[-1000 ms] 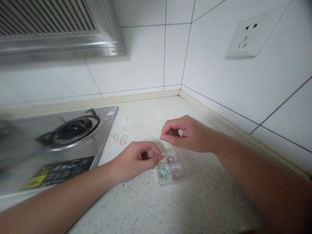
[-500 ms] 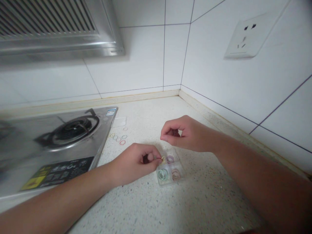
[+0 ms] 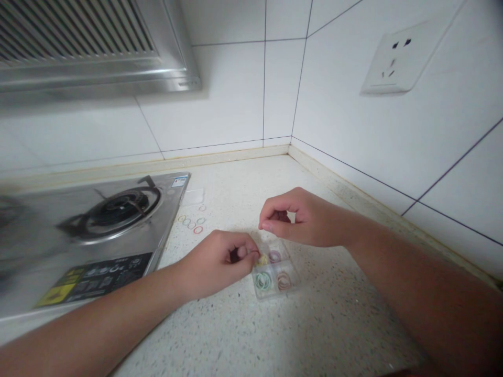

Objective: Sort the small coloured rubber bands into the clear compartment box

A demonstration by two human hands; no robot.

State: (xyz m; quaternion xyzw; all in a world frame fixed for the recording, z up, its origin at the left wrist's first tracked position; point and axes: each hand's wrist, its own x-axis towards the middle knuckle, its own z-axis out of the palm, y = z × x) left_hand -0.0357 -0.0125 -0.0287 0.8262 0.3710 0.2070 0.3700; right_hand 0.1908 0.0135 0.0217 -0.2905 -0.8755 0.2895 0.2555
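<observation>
A small clear compartment box (image 3: 272,268) sits on the counter with small elastic hair ties sorted by colour. Green hair ties (image 3: 263,281) lie at its near left, brown hair ties (image 3: 283,281) at near right, a purple hair tie (image 3: 274,256) at far right. At far left lies a yellow hair tie (image 3: 263,259), partly behind my left fingertips. My left hand (image 3: 223,264) is closed in a pinch at that edge, a thin red band showing at its fingertips. Above the far side hovers my right hand (image 3: 296,217), fingers curled together; what they hold, if anything, is hidden.
Several loose coloured hair ties (image 3: 192,225) lie beyond my left hand. Near them is a clear lid-like piece (image 3: 194,197). A gas stove (image 3: 165,196) stands on the left under a range hood (image 3: 168,73). Tiled walls meet behind the counter (image 3: 236,178), with a socket (image 3: 395,57) at right.
The yellow hair tie, at my left fingertips before, now lies in the far left compartment. My left hand has drawn back slightly to the left. My right hand is nearly still.
</observation>
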